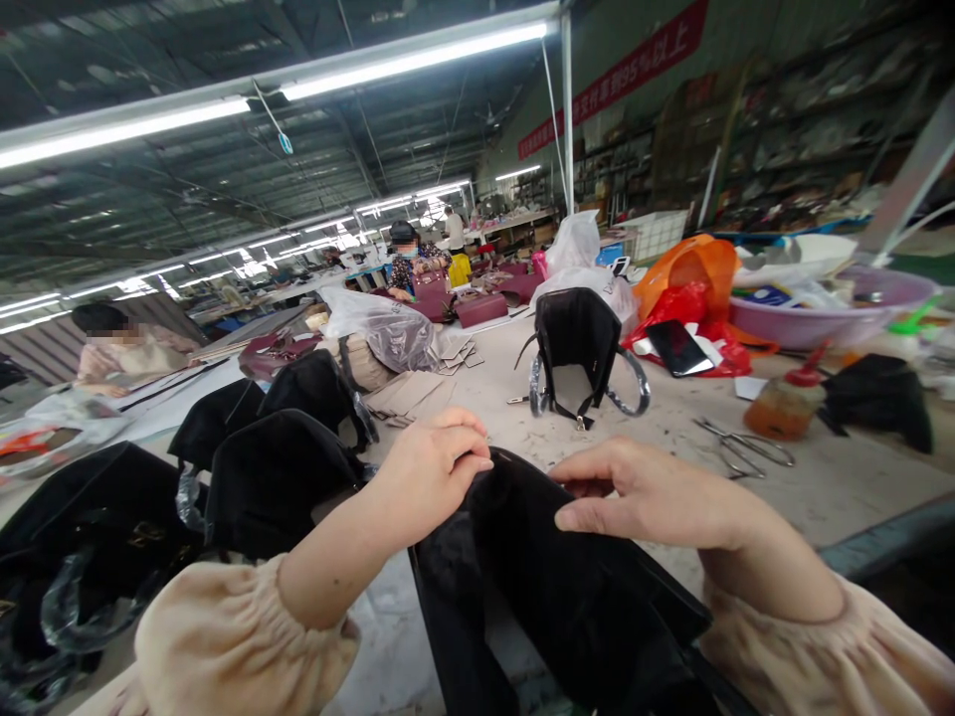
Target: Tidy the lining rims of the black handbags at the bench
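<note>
A large black bag piece (552, 587) lies open and tilted at the bottom centre, close to my body. My left hand (440, 467) pinches its upper edge near the top corner, fingers closed on the black material. On the right side of the same piece, my right hand (627, 492) grips the edge between thumb and fingers. Beyond my hands, a black bag (578, 343) with plastic-wrapped handles stands upright on the table. More black bags (280, 487) are bunched to the left of my left arm.
Scissors (746, 447), a bottle of amber liquid (780, 408) and a black cloth piece (876, 398) lie at the right. Behind are a phone (678, 348), an orange bag (690, 273) and a purple basin (828, 308). A person (126, 348) works at the far left.
</note>
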`<state>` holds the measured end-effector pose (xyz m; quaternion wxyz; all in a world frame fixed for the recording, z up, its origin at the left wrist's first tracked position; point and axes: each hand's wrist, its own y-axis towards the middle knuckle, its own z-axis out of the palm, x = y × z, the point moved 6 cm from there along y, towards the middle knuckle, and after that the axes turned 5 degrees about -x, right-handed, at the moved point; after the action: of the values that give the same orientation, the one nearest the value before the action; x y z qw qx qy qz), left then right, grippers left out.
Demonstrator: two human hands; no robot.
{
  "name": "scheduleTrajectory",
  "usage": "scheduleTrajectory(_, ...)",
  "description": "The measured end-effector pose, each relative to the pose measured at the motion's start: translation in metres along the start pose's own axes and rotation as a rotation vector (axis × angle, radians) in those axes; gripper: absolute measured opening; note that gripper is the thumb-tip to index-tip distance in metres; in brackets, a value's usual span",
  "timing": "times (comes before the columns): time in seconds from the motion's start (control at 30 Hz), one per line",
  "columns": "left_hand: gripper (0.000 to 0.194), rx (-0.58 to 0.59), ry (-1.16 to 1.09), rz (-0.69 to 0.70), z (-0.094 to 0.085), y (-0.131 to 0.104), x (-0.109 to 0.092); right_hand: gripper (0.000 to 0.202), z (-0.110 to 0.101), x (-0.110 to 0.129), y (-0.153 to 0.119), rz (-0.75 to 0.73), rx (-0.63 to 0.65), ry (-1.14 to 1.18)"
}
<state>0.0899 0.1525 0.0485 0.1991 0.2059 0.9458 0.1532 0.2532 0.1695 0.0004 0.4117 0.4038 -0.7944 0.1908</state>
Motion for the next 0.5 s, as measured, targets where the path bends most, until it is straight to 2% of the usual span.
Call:
scheduleTrajectory(0.1,0.012,0.026,-0.015,0.04,0.0002,-0.001,0.0001,0.023,0.0017,0.001,0.0009,0.007,0.004,0.016)
scheduleTrajectory(0.2,0.002,0.037,0.001,0.042,0.0013,-0.0012,0.003,0.021,0.0038,0.0026,0.0013,0.02,0.004,0.022)
scheduleTrajectory(0.37,0.005,0.052,0.102,0.037,0.0053,-0.001,0.005,0.018,0.0052,0.0052,0.0026,0.029,-0.016,-0.03)
scheduleTrajectory(0.5,0.012,0.105,0.119,0.089,0.0074,-0.0013,-0.0011,0.016,0.0016,0.0042,0.0032,0.032,-0.065,-0.095)
